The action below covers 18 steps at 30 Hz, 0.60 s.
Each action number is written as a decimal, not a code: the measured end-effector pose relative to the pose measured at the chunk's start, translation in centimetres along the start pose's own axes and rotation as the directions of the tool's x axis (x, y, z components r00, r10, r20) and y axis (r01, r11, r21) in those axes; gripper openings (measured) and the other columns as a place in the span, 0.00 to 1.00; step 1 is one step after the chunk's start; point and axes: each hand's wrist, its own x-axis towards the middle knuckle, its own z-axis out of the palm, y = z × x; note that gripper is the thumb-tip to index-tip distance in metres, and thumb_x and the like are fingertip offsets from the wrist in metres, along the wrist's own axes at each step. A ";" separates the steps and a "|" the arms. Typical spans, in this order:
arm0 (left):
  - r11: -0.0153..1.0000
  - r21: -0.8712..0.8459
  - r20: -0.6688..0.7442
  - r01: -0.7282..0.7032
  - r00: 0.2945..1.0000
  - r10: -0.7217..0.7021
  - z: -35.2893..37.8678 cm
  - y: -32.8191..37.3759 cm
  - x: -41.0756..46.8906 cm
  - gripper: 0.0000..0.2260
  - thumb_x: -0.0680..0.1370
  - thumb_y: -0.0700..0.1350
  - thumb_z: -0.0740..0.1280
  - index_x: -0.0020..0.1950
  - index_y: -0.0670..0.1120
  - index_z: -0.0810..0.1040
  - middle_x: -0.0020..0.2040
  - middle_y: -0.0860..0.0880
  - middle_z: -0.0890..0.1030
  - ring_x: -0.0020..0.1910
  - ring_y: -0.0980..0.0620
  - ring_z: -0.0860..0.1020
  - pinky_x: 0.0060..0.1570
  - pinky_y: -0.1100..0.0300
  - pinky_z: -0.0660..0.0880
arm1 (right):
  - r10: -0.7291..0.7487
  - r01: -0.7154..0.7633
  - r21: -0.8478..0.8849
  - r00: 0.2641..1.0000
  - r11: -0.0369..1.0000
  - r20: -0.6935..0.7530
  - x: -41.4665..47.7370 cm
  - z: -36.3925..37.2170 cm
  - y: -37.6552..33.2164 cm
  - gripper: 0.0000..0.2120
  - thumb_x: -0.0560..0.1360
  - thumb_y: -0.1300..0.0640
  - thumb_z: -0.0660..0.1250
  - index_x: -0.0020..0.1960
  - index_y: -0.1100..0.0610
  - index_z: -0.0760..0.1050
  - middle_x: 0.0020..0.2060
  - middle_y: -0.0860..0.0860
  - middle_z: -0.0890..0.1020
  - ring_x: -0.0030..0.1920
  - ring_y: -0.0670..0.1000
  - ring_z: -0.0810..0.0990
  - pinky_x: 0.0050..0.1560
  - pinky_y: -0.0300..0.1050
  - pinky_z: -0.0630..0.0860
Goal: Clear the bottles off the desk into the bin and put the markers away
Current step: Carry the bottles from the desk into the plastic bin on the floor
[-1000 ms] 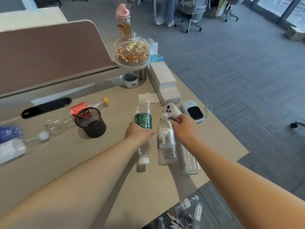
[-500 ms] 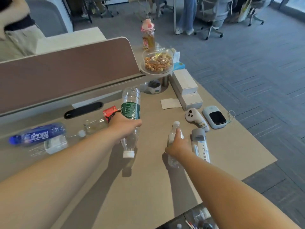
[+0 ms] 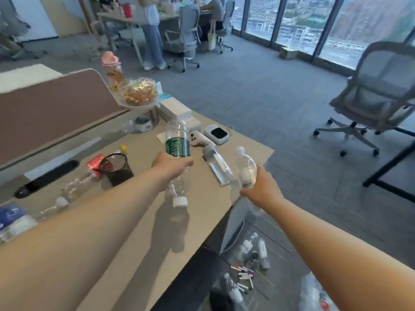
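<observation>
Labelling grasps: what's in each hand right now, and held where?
Left hand holds the green-label bottle around its middle, cap end down. Right hand holds the small clear bottle by its lower body, cap up.

Desk (image 3: 202,216): beige top.
Centre: mesh cup (image 3: 116,168).
Right edge: lying bottle (image 3: 219,168), white device (image 3: 216,134).

Head-worn view, angled down over desk (image 3: 139,225)

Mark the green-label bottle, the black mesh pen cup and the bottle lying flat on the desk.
green-label bottle (image 3: 177,147), head view, on its green label.
black mesh pen cup (image 3: 118,171), head view, on its side wall.
flat-lying bottle (image 3: 218,167), head view, on its clear body.
</observation>
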 end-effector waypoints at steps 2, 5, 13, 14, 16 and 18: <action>0.999 0.040 0.116 -0.002 0.993 -0.003 2.9 -1.1 -3.2 0.13 0.67 0.50 0.74 0.48 0.46 0.78 0.38 0.48 0.77 0.33 0.51 0.75 0.28 0.63 0.68 | 0.135 -0.135 -0.022 0.991 0.991 -0.015 -5.4 -1.3 4.5 0.29 0.63 0.55 0.73 0.60 0.55 0.65 0.50 0.54 0.77 0.48 0.58 0.78 0.42 0.48 0.75; 0.993 0.112 0.272 -0.037 0.962 0.005 7.9 -3.1 -8.0 0.10 0.69 0.49 0.73 0.44 0.47 0.76 0.38 0.48 0.77 0.34 0.52 0.74 0.29 0.63 0.68 | 0.376 -0.376 0.011 0.925 0.927 -0.062 -14.0 -3.1 11.2 0.26 0.64 0.57 0.73 0.59 0.56 0.67 0.49 0.54 0.79 0.45 0.56 0.78 0.41 0.47 0.75; 0.936 0.303 0.577 -0.180 0.816 -0.029 22.0 -2.4 -22.3 0.24 0.72 0.48 0.72 0.60 0.38 0.66 0.38 0.46 0.69 0.33 0.51 0.69 0.30 0.59 0.68 | 0.765 -0.758 0.114 0.622 0.642 -0.168 -32.8 -9.3 25.6 0.32 0.65 0.51 0.72 0.65 0.58 0.64 0.61 0.59 0.69 0.55 0.60 0.74 0.45 0.46 0.71; 0.923 0.309 0.607 -0.229 0.795 -0.006 23.7 -1.8 -24.1 0.27 0.72 0.48 0.72 0.63 0.38 0.65 0.38 0.46 0.68 0.33 0.51 0.68 0.29 0.59 0.66 | 0.786 -0.771 0.161 0.588 0.615 -0.191 -34.2 -10.3 27.1 0.32 0.65 0.52 0.72 0.65 0.59 0.64 0.60 0.60 0.70 0.55 0.60 0.74 0.46 0.47 0.72; 0.901 0.312 0.662 -0.302 0.749 0.022 27.3 -1.2 -27.3 0.33 0.72 0.48 0.72 0.70 0.39 0.61 0.39 0.46 0.67 0.34 0.51 0.69 0.30 0.58 0.67 | 0.820 -0.778 0.262 0.528 0.571 -0.221 -36.5 -11.8 30.0 0.32 0.65 0.54 0.71 0.65 0.61 0.64 0.59 0.60 0.72 0.55 0.60 0.76 0.49 0.49 0.74; 0.886 0.314 0.694 -0.340 0.719 0.030 30.9 -1.3 -29.9 0.34 0.72 0.48 0.72 0.72 0.40 0.59 0.40 0.47 0.68 0.35 0.51 0.70 0.31 0.57 0.69 | 0.844 -0.781 0.320 0.496 0.536 -0.203 -38.1 -12.4 32.5 0.30 0.68 0.55 0.70 0.64 0.63 0.64 0.58 0.60 0.74 0.55 0.60 0.75 0.48 0.48 0.72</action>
